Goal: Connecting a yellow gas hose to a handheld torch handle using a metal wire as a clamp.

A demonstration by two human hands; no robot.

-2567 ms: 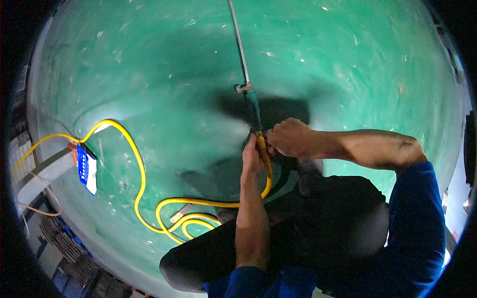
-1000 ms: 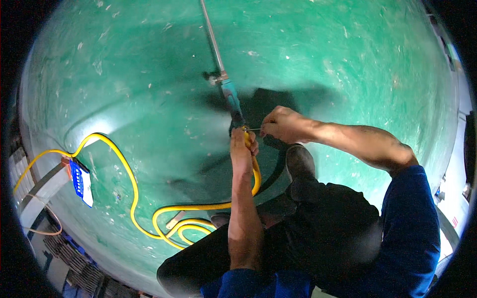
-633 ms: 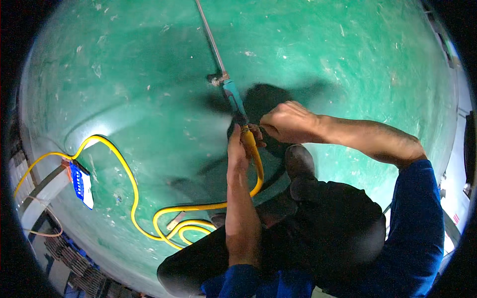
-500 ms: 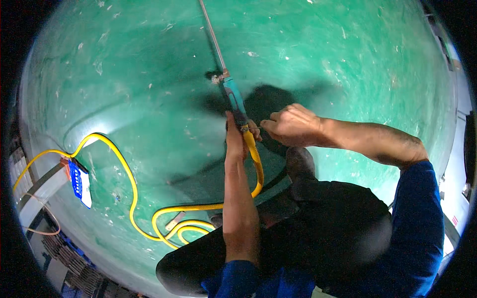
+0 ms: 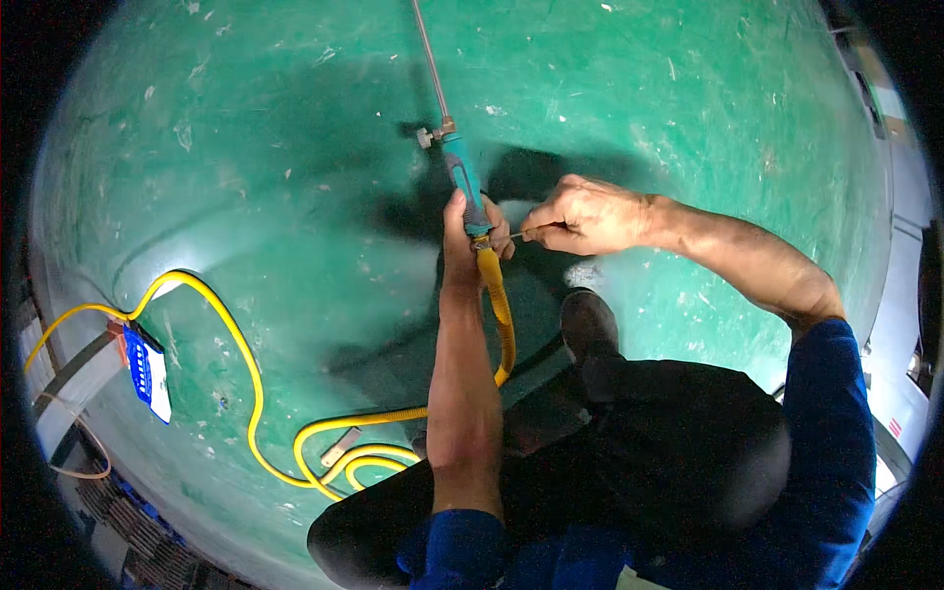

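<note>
Rising slightly since earlier, the spray wand is pointing up over the green floor — left hand gripping its teal handle, right hand pinching a thin wire at the yellow hose joint.

A flat rectangular blue and white package with an orange edge lies on the green floor at the far left, touching the yellow hose.
</note>
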